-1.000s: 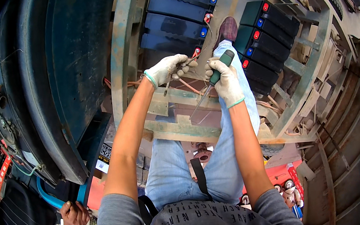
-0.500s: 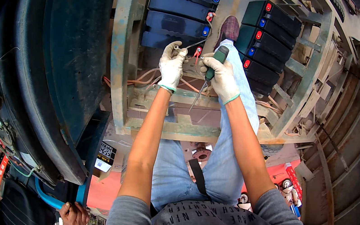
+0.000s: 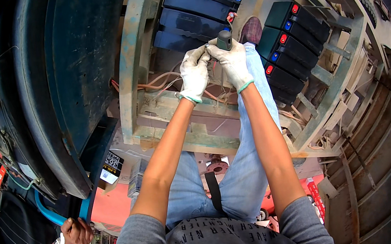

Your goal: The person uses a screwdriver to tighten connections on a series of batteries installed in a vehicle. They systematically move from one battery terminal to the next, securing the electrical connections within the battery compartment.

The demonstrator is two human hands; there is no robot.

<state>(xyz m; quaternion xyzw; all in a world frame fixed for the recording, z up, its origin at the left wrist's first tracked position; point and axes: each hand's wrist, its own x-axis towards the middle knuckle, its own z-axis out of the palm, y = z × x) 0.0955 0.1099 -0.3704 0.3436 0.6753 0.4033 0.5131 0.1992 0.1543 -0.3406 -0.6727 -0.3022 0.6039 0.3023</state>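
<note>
- Legs (image 3: 184, 187) made the base: the right one lay across the crossbar (image 3: 200, 141), its shoe (image 3: 251, 30) planted between the two battery rows. A settled stance seemed worth having before any force went through the arms.
- Cables (image 3: 151, 86) ran loose just beyond the crossbar, left of the wrists; keeping cuffs and tool clear of them looked wise.
- Left hand (image 3: 194, 75): gloved, fingers drawn narrow to the thumb, tips meeting or nearly meeting the right hand's. Whether it pinched anything could not be told.
- Right hand (image 3: 233, 65): gloved, wrapped around the screwdriver (image 3: 225, 40), whose handle end pointed up and away from the body. Its tip could not be made out; knowing where it pointed mattered with the fingers so close.
- Left batteries (image 3: 189, 20) sat just past the hands, right batteries (image 3: 307, 35) beyond the shoe. Metal touching two terminals at once looked the chief risk.
</note>
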